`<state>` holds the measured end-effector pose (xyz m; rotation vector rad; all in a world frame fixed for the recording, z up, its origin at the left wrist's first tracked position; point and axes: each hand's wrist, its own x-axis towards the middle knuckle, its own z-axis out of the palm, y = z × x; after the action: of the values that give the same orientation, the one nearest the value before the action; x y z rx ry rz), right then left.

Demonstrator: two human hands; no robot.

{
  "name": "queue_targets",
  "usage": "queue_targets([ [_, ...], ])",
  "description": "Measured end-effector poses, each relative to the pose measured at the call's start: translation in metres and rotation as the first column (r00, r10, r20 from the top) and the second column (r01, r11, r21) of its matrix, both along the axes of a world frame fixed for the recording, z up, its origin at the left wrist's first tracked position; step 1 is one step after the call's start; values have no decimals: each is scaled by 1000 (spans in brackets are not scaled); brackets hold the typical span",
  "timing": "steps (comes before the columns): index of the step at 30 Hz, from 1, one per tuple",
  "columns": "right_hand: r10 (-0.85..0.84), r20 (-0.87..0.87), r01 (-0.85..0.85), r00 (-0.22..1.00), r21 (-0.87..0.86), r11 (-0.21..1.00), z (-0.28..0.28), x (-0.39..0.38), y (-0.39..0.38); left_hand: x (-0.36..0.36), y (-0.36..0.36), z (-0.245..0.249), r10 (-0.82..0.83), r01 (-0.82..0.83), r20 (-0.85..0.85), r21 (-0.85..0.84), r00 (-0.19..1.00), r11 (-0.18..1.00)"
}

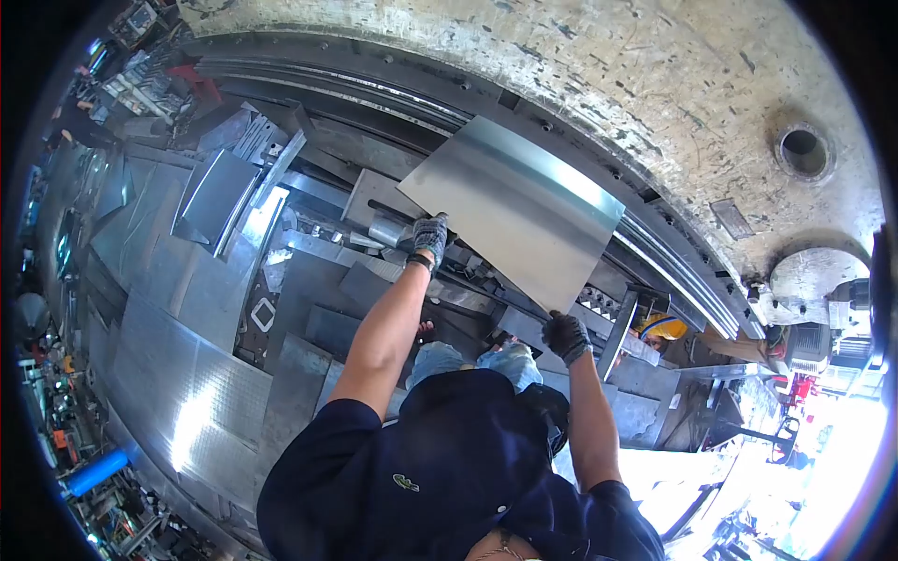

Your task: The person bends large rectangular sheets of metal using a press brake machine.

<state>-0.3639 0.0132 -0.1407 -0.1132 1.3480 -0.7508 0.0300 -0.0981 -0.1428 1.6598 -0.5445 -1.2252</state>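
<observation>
A flat, shiny metal sheet (519, 206) is held out in front of me, its far edge up against the long dark machine bed. My left hand (430, 236), in a dark grey work glove, is closed at the sheet's near edge toward its left end. At the near right corner, my right hand (566, 338) in a matching glove pinches the metal between its fingers. The undersides of both grips are hidden. Below the sheet lie several small dark metal blocks and bars (463, 271).
The tall, scuffed machine body (655, 75) rises beyond the sheet. To the left stand large metal sheets (196, 365) and a curved dark panel (220, 196). A blue cylinder (97, 472) lies at lower left. A yellow object (662, 326) and a motor (808, 348) are at right.
</observation>
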Motion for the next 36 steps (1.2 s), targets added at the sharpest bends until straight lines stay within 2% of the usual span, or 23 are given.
queue_targets([
  [2,66,52,-68,996,34,997,9,-1,-10,13,2,-14,-130,162,402,-45,906,986],
  [3,75,28,-76,997,36,996,12,-3,-13,16,-5,-67,-143,150,135,-44,980,988],
  [4,79,9,-80,997,44,996,10,-6,-11,14,-5,-109,-149,163,206,-52,967,985],
  [5,568,-268,-627,778,-281,727,-3,-22,-6,14,13,-82,-170,213,297,-119,940,970],
  [6,576,-257,-630,776,-274,726,-6,-35,3,13,35,-48,-185,271,388,-179,903,946],
  [8,174,112,-176,978,8,984,-4,-46,4,4,63,-38,-102,110,134,-49,986,993],
  [9,188,155,-198,970,49,979,5,-44,8,4,77,-21,-61,60,-29,-35,998,998],
  [14,182,129,-204,975,185,961,-3,-31,-2,19,106,-42,-115,115,2,-121,993,986],
  [16,138,-219,-126,966,68,990,-37,-42,-10,15,111,5,56,18,-376,191,925,981],
  [22,165,-552,-184,817,21,983,-50,-35,-40,19,143,-37,211,-86,-487,266,848,960],
  [23,66,-457,-94,887,-38,995,-55,-30,-35,41,157,-71,-69,74,-40,134,997,988],
  [24,-40,-367,7,929,-91,996,-56,-29,-30,60,162,-97,-296,298,420,62,858,952],
  [25,-68,-408,55,911,-43,998,-45,-18,-29,73,158,-83,-79,79,-49,1,996,997],
  [26,-90,-453,100,887,-1,995,-38,-14,-28,86,145,-59,179,-156,-503,88,846,984],
  [27,-64,-526,29,848,-75,997,-81,-27,-14,107,136,-66,310,-256,-614,177,726,950],
  [28,-89,-551,67,830,-61,996,-73,-29,-9,180,155,-149,-27,55,-346,71,938,996],
  [29,-155,-425,152,892,-41,988,-48,-19,-11,152,96,-62,358,-229,-428,324,830,918],
  [31,-237,-365,236,900,-48,970,-53,-11,-10,220,76,-93,233,-109,-291,386,928,916],
  [32,-290,-335,281,897,-76,957,-60,-13,-7,243,61,-113,-190,191,-36,323,981,927],
  [33,-331,-300,320,895,-87,943,-58,-13,-1,260,44,-126,-565,470,229,360,793,806],
  [34,-317,-299,308,900,-79,948,-47,-11,-4,203,1,-60,-369,375,-138,15,919,927],
  [35,-239,-435,237,868,-59,970,-40,-6,-9,215,-25,-74,-637,633,123,75,761,771],
  [36,-186,-439,171,879,-74,982,-58,-21,2,213,-28,-61,-614,607,136,92,777,789],
])
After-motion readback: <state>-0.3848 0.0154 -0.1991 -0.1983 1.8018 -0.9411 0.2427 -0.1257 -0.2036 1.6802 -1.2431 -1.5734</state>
